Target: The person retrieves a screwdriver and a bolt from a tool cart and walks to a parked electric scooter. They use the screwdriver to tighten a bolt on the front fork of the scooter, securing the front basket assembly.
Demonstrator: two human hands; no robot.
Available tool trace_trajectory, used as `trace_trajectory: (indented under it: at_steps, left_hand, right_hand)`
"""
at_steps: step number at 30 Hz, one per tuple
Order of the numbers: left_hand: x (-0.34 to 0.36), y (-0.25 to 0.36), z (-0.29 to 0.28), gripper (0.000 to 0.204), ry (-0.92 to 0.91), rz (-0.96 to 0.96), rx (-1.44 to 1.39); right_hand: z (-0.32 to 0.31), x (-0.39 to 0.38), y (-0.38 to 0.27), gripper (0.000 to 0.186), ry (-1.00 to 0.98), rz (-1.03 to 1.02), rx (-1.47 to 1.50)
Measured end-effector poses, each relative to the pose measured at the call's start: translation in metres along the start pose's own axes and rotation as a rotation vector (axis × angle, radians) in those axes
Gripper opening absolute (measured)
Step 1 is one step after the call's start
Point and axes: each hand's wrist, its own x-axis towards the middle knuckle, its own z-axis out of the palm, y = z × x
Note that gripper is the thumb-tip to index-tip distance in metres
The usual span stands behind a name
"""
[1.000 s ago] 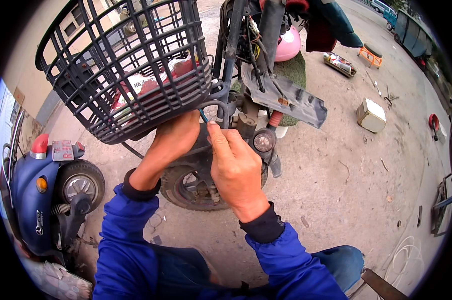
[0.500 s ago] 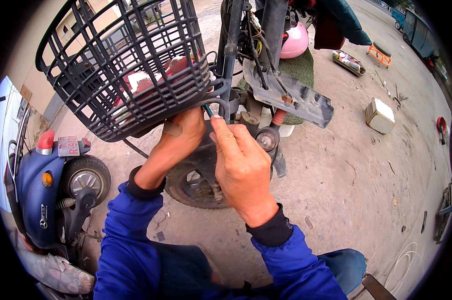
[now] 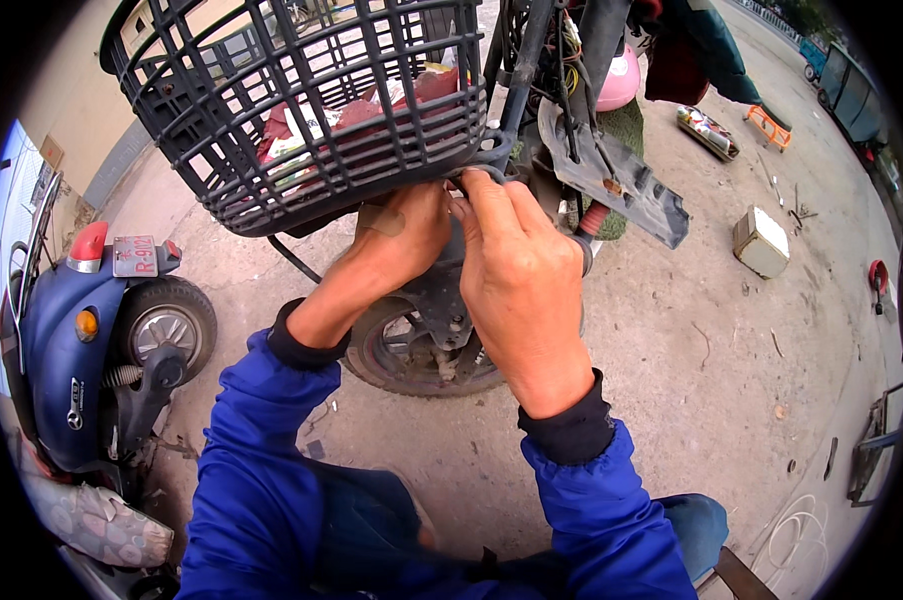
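Note:
Both my hands work close together under the rear lower edge of a black plastic basket (image 3: 343, 190), mounted on a partly dismantled two-wheeler. My left hand (image 3: 408, 232), with a plaster on its back, reaches beneath the basket; its fingertips are hidden. The fingers of my right hand (image 3: 526, 275) are pinched together against the dark bracket behind the basket, and what they hold is covered. Beside them rises a dark frame tube (image 3: 521, 95) with loose wires. Below is the front wheel (image 3: 371, 362); to the right, a loose-looking black plastic panel (image 3: 646, 205) sticks out.
A blue scooter (image 3: 56, 370) stands at the left. On the ground to the right are a white block (image 3: 761, 243), a tray of small items (image 3: 708, 133), an orange stand (image 3: 768, 128) and a coil of pale cord (image 3: 796, 535). Red cloth (image 3: 371, 125) lies in the basket.
My hands have moved up and closer to the basket's underside. The thin teal piece that showed at my right fingertips is now out of sight. The whole view has shifted slightly.

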Motion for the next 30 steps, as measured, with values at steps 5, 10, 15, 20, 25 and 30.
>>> trace_trajectory:
  at_steps: [5,10,15,20,25,30]
  left_hand:
    - [-0.005,-0.006,-0.008,0.051,-0.124,-0.040,0.095]
    - [-0.007,-0.004,-0.012,0.057,-0.190,-0.074,-0.049]
    - [-0.009,-0.010,-0.009,0.060,-0.104,0.056,-0.072]
    - [-0.011,-0.008,-0.013,0.055,-0.146,0.062,-0.015]
    - [-0.006,-0.013,-0.012,0.052,-0.193,0.014,0.003]
    - [-0.004,-0.008,-0.013,0.045,-0.209,-0.076,-0.025]
  right_hand:
    - [0.007,-0.008,-0.008,0.019,0.048,0.035,0.027]
    - [0.029,-0.026,-0.003,0.019,0.128,0.015,0.076]
    - [0.046,-0.043,0.003,0.028,0.224,0.001,0.047]
    - [0.053,-0.052,0.000,0.028,0.254,0.036,0.062]
    - [0.059,-0.070,-0.001,0.024,0.214,0.096,0.111]
    - [0.068,-0.071,0.004,0.034,0.268,0.074,0.112]
